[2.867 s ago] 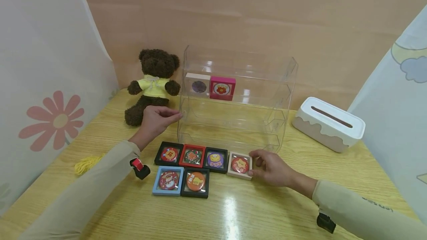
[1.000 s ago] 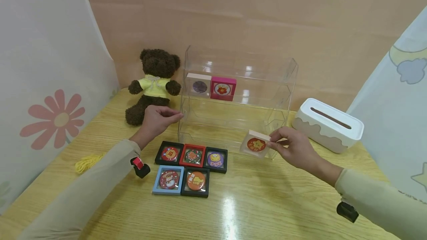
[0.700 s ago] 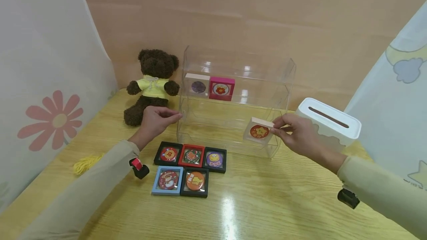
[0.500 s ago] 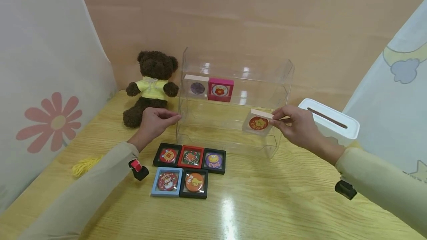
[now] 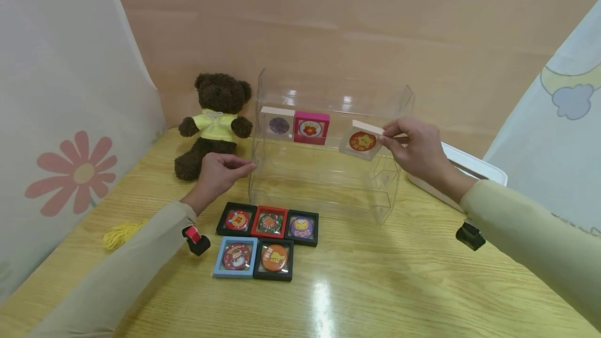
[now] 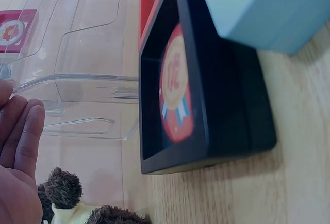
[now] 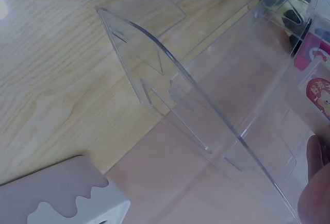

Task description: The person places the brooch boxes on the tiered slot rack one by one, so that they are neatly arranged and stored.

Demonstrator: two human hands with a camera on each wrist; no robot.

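A clear acrylic display rack [image 5: 324,166] stands on the table. At its left side panel, my left hand [image 5: 221,176] pinches the edge between thumb and fingers; the left wrist view shows the panel [image 6: 77,87] meeting the fingertips. My right hand [image 5: 418,147] pinches the right edge of a beige-framed badge box [image 5: 361,141], its red round badge bearing a yellow star. That box is tilted, in front of the rack's upper tier. To its left on that tier sit a pale box with a greyish-purple disc [image 5: 277,125] and a pink box with a flower badge [image 5: 311,128].
Framed badges lie before the rack: black [image 5: 237,219], red [image 5: 269,221], another black [image 5: 302,227], light blue [image 5: 236,257] and black with orange [image 5: 274,258]. A teddy bear [image 5: 217,127] sits left, yellow cord [image 5: 121,233] nearby. A tissue box [image 5: 483,168] stands right, partly behind my arm.
My right hand has taken the beige-framed box off the table, at the right end of the row, and raised it to the upper tier's height. The left hand has stayed at the rack's edge.
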